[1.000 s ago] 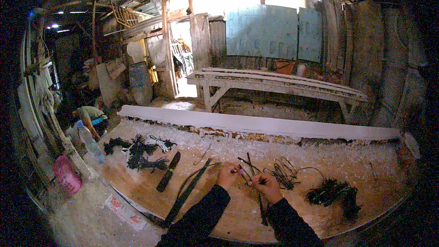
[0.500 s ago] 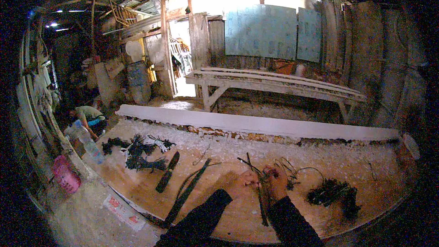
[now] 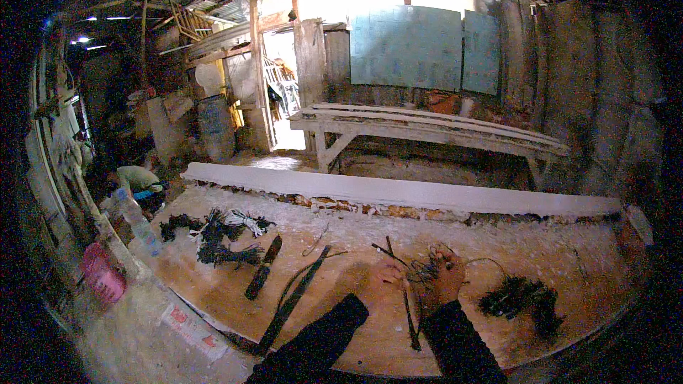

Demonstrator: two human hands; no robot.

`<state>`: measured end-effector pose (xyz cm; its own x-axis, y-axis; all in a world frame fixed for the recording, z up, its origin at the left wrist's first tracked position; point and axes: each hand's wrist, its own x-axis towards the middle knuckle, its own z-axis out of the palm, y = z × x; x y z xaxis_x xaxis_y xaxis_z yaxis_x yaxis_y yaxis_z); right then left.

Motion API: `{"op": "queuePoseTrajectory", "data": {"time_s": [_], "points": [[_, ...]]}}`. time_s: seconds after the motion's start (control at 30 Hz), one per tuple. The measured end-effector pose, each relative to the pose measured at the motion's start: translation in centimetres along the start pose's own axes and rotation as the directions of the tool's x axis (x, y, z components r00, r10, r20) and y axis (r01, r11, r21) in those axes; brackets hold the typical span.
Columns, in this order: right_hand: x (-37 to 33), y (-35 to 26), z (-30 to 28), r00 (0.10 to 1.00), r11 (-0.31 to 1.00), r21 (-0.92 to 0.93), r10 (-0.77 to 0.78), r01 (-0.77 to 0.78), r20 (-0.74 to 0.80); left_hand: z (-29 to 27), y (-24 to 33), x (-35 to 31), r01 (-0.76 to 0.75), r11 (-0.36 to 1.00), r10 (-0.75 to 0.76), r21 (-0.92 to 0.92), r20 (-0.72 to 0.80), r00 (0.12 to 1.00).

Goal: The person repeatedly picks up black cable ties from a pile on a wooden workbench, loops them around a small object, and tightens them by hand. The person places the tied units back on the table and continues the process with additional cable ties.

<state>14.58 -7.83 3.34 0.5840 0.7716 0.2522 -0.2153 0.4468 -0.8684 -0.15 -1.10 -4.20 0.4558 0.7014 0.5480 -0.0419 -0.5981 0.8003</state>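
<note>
My left hand (image 3: 388,272) is closed at the dark narrow strips (image 3: 409,307), which cross near their upper ends and run down toward me. Beside it my right hand (image 3: 448,275) is closed around a tangle of thin wire (image 3: 425,270), and one strand loops out to the right. Left of my hands lie a long dark strip (image 3: 295,299) with a thin curved piece along it and a knife (image 3: 263,268) with a dark blade. A bunch of dark ties (image 3: 523,302) rests to the right. Exactly what my fingertips pinch is too small to make out.
More dark and pale bundles (image 3: 220,238) lie at the worktable's left, near a clear plastic bottle (image 3: 139,222). A white raised ledge (image 3: 398,188) borders the table's far side. Beyond stands a long bench (image 3: 427,128). A pink container (image 3: 104,272) and a bent-over person (image 3: 139,181) are left.
My right hand has moved slightly right, away from my left, with the wire tangle. The strips now stand out more between my hands. At the left the person has bent lower.
</note>
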Motion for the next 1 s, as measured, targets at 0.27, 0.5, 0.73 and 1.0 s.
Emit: {"op": "queuePoseTrajectory", "data": {"time_s": [0.27, 0.5, 0.73, 1.0], "points": [[-1.5, 1.4, -0.2, 0.690, 0.798, -0.389, -0.047, 0.461, 0.722, -5.6, -1.4, 1.0, 0.276, 0.946, -0.092, 0.169, -0.676, 0.731], [-3.9, 0.1, 0.8, 0.552, 0.935, -0.312, 0.173, 0.168, 0.815, -5.7, -1.2, 0.9, 0.424, 0.852, -0.149, 0.307, -0.635, 0.758], [-2.0, 1.6, -0.4, 0.662, 0.967, -0.200, 0.046, 0.159, 0.748, -4.4, -2.1, 0.5, 0.058, 0.922, 0.140, 0.383, -0.469, 0.872], [-1.0, 2.1, -0.4, 0.906, 0.959, -0.266, 0.025, 0.098, 0.422, -1.3, -4.6, 1.0, 0.148, 0.505, -0.399, -0.850, -0.078, 0.914]]}}
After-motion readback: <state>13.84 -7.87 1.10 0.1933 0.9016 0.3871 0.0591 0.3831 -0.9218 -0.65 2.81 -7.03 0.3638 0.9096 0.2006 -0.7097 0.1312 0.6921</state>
